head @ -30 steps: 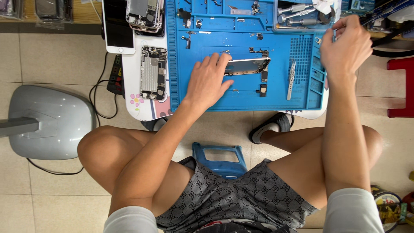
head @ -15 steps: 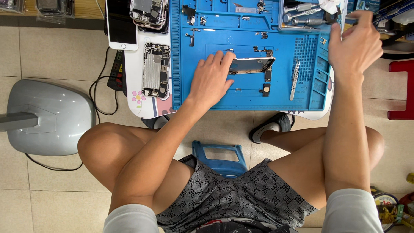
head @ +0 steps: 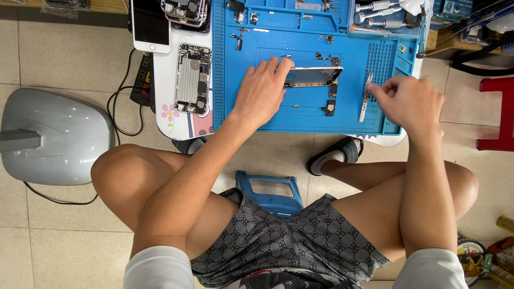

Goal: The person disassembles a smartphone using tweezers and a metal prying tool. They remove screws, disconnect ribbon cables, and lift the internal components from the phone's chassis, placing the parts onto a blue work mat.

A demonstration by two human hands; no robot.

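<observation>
The phone housing (head: 313, 76) lies flat on the blue repair mat (head: 300, 115), pinned at its near end by the spread fingers of the left hand (head: 261, 92). The right hand (head: 408, 100), fingers curled together, pinches beside the tweezers (head: 365, 95). The housing looks light, thin, rigid and easily scratched; its edges seem the safest hold.

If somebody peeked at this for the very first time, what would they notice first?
Probably the bright blue work mat on the small table, dotted with tiny parts. In its middle the left hand rests on an opened phone frame, while the right hand is at the metal tweezers near the mat's right edge. Left of the mat lies another opened phone, its insides showing.
</observation>
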